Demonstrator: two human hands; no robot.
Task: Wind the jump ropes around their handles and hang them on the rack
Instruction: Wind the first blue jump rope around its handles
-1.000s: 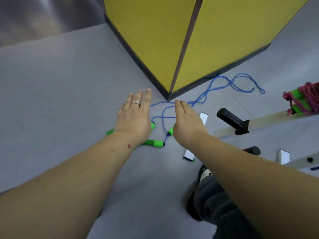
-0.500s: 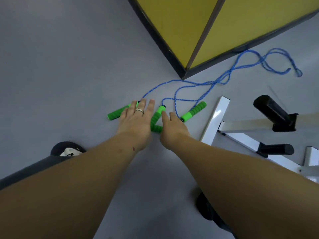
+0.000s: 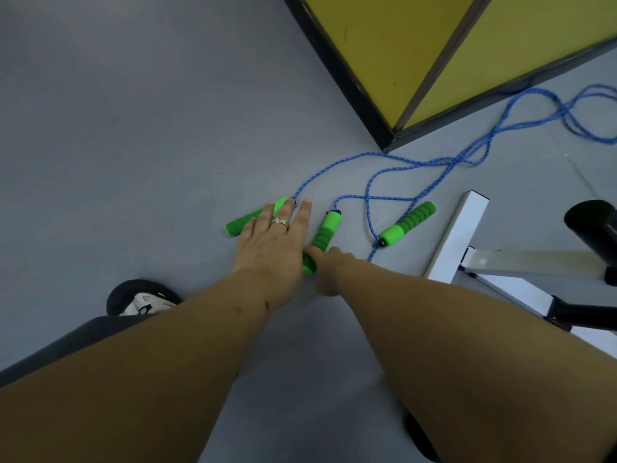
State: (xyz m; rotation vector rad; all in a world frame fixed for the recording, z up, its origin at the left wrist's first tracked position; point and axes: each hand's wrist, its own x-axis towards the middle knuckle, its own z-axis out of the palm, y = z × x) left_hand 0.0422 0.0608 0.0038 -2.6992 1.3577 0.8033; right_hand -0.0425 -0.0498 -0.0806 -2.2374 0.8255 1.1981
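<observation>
Head view: your left hand point(image 3: 272, 243) lies spread on one green handle point(image 3: 248, 218); right hand point(image 3: 329, 270) pinches the middle handle point(image 3: 325, 233) at 12 o'clock. Tangled blue ropes point(image 3: 417, 168) risk snagging when lifted.

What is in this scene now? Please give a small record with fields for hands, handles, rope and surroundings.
left hand: left hand, fingers straight, lies over the leftmost green foam handle
right hand: right hand grips the near end of the middle green foam handle
third handle: right green foam handle, untouched
rope: blue braided rope, loose on the grey floor
nearby: white metal frame, yellow panel
</observation>
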